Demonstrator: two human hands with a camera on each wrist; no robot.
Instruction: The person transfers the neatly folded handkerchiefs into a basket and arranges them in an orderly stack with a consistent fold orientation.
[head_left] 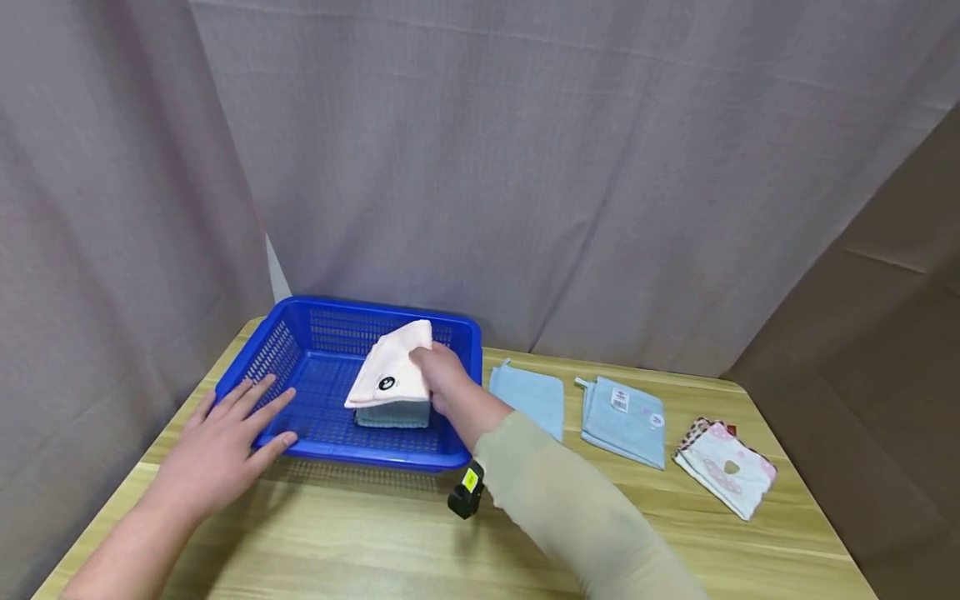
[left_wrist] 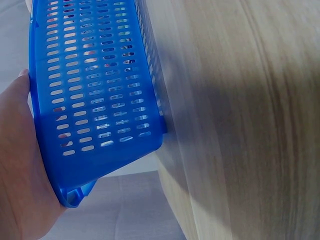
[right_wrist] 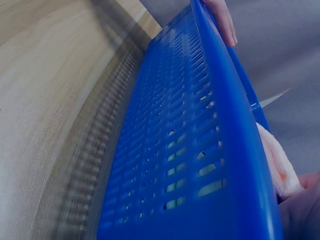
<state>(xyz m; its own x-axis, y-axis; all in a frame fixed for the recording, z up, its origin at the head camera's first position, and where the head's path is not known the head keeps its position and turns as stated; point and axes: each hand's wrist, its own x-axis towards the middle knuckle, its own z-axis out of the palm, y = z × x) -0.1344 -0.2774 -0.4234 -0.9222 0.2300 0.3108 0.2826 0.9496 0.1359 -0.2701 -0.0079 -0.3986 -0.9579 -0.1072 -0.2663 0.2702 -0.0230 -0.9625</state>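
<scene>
A blue plastic basket (head_left: 315,452) with slotted walls stands on the table. Inside it, at the right end, my right hand (head_left: 442,379) pinches the right edge of a folded pale pink towel (head_left: 401,362) with a small black round mark. Directly beneath that towel lies a folded grey-green towel (head_left: 393,414). In the right wrist view the pink towel (right_wrist: 277,162) shows past the basket's rim, beside the fingers. My left hand (head_left: 225,437) rests on the basket's near-left corner with its fingers spread. In the left wrist view, that hand (left_wrist: 22,160) lies along the rim.
Right of the basket, a plain light blue towel (head_left: 531,398), a light blue towel with a white label (head_left: 622,421) and a white-and-pink patterned cloth (head_left: 726,468) lie on the wooden table (head_left: 352,533). A grey curtain (head_left: 525,167) hangs behind. A black wrist device (head_left: 467,492) sits below my right wrist.
</scene>
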